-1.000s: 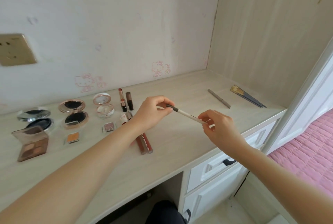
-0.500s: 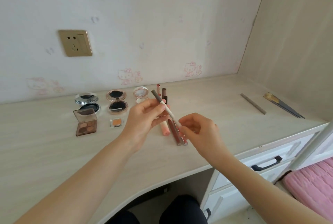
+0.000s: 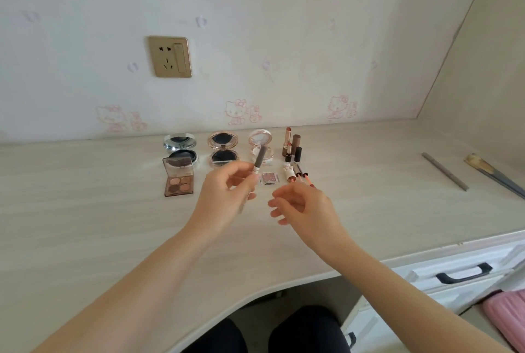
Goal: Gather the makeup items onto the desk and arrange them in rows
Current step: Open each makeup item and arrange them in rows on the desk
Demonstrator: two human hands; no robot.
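The lower end of the slim pale pencil with a dark grey cap [image 3: 260, 158] blurs into the fingers of the left hand [image 3: 227, 193], and its cap covers part of the pale pink round compact [image 3: 260, 139]. The right hand [image 3: 301, 207] hides the near ends of the thin lip gloss tubes [image 3: 301, 173]. A gold-ferruled flat brush [image 3: 494, 175] runs out of view at the right edge.

The pale wood-grain tabletop [image 3: 85, 210] meets a white wall with faint pink cat stickers and a gold wall socket [image 3: 170, 56]. A white drawer with a black handle [image 3: 463, 274] sits under the right end.

The left hand pinches the pencil, cap pointing up and away, above the rows: a silver round compact [image 3: 180, 148], a rose-gold round compact [image 3: 223, 149], a brown eyeshadow palette [image 3: 179, 179], a small square pink pan [image 3: 269, 178] and upright lipsticks [image 3: 291, 145]. The right hand hovers just beside it, apart, fingers loosely curled and holding nothing. A grey-brown pencil [image 3: 444, 171] lies well apart to the right.
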